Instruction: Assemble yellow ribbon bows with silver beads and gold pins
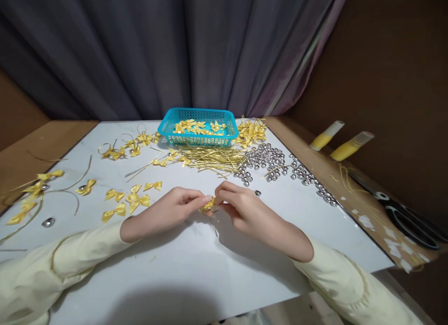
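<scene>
My left hand (168,210) and my right hand (245,208) meet at the middle of the white table (196,269). Both pinch one small yellow ribbon bow (207,205) between their fingertips, just above the tabletop. A thin gold wire hangs down from the bow. Several finished yellow bows (129,201) lie just left of my left hand. A bundle of gold wires (213,157) and a heap of small silver bells (266,159) lie beyond my hands.
A blue plastic basket (198,139) with yellow bows stands at the back centre, with more bows (250,131) to its right. Black scissors (409,217) and two yellow ribbon rolls (341,141) sit on the brown ledge at right. Bows with wire loops (31,190) lie far left.
</scene>
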`<act>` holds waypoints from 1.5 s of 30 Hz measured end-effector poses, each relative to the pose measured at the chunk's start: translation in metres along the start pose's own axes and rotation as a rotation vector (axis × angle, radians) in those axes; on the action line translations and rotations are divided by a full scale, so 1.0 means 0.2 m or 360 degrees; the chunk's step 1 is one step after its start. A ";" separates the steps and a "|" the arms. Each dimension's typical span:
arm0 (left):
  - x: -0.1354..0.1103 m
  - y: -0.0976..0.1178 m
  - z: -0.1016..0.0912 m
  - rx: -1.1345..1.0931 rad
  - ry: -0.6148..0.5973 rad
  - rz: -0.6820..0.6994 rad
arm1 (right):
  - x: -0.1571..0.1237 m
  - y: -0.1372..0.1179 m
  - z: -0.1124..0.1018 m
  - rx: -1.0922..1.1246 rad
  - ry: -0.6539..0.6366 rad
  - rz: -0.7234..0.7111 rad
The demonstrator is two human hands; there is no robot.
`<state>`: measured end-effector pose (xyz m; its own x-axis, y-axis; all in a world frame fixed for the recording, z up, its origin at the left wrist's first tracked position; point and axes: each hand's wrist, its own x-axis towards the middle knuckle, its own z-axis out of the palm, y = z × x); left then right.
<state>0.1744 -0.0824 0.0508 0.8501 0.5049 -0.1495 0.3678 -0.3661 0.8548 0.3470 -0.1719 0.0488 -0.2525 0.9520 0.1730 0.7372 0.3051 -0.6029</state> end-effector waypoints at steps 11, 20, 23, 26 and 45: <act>-0.02 0.02 0.00 0.0160 0.0018 -0.0038 | 0.02 0.01 0.00 0.0144 0.0015 0.0124; -0.02 0.01 0.02 0.0299 0.0100 0.0136 | 0.02 0.03 0.02 0.0117 0.0046 0.0148; -0.02 0.01 0.02 0.0254 0.0093 0.0130 | 0.02 0.01 0.00 0.0110 0.0011 0.0174; -0.01 0.01 0.01 0.0184 0.0046 0.0087 | 0.02 0.00 0.00 0.0096 -0.0005 0.0171; 0.03 -0.12 -0.02 0.0548 0.0224 0.0319 | 0.04 0.08 0.01 0.0544 -0.0355 0.0291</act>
<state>0.1695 -0.0665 0.0319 0.8666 0.4903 0.0927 0.3252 -0.6958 0.6404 0.3550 -0.1586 0.0385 -0.2941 0.9494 -0.1100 0.5423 0.0710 -0.8372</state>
